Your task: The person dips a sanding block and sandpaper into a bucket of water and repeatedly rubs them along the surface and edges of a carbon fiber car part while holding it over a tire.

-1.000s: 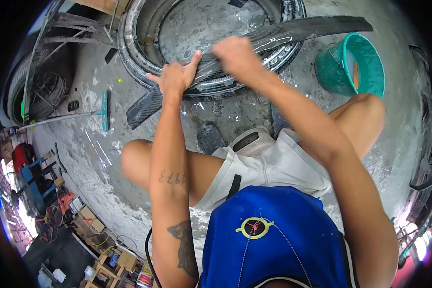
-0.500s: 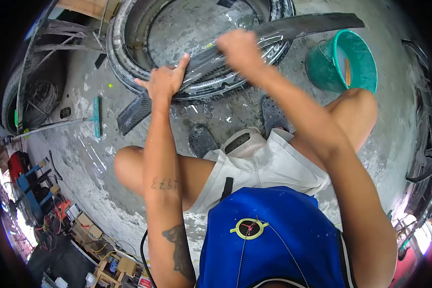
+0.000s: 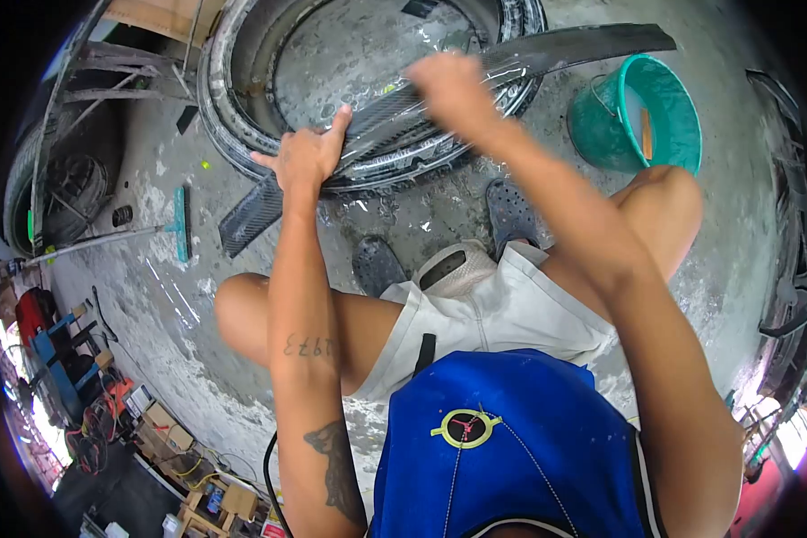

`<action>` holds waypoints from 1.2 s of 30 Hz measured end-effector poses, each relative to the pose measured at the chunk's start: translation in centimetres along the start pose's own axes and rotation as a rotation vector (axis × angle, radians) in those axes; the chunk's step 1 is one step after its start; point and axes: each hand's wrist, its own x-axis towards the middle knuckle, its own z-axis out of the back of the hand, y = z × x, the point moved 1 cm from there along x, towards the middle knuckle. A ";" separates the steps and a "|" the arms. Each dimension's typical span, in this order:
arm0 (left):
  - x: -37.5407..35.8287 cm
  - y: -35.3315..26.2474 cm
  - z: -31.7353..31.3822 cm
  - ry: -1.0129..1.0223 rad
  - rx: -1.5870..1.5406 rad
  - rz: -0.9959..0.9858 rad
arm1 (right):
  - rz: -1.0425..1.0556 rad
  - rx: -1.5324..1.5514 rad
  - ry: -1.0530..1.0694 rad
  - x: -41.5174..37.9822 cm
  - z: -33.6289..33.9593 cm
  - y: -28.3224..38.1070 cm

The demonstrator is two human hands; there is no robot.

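Note:
A long, wet, dark strip with a carbon-fibre weave (image 3: 565,52) lies slantwise across a tire (image 3: 233,134) on the floor. My left hand (image 3: 307,157) grips the strip near its lower left end, thumb stretched along the top and the other fingers partly hidden at the edge. Farther up the strip, my right hand (image 3: 453,90) is curled and smeared by motion against the surface. Whatever sits under its fingers is hidden. Water glistens on the strip and around the tire.
To the right stands a green bucket (image 3: 592,125) holding liquid and a brown stick-like piece (image 3: 646,134). A teal-headed floor squeegee (image 3: 181,224) lies left. More tires (image 3: 27,193) lean at the far left. Tools and boxes (image 3: 166,426) crowd the lower left. The concrete floor is wet.
My right hand stays over nearly the same part of the strip, still blurred. My left hand holds its place. The whole view has shifted very slightly.

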 end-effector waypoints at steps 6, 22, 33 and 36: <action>0.7 0.0 0.3 0.067 -0.009 0.007 | -0.334 -0.351 -0.191 -0.6 5.0 -10.2; 0.2 -0.5 0.6 0.049 0.011 0.016 | -0.420 -0.177 -0.066 -0.5 4.3 -8.5; 1.0 -0.1 -0.3 -0.021 0.089 0.029 | -0.254 -0.159 -0.056 -1.6 6.0 -13.4; 0.4 -0.4 0.5 0.057 0.029 0.017 | -0.323 -0.196 -0.137 -2.6 5.5 -11.7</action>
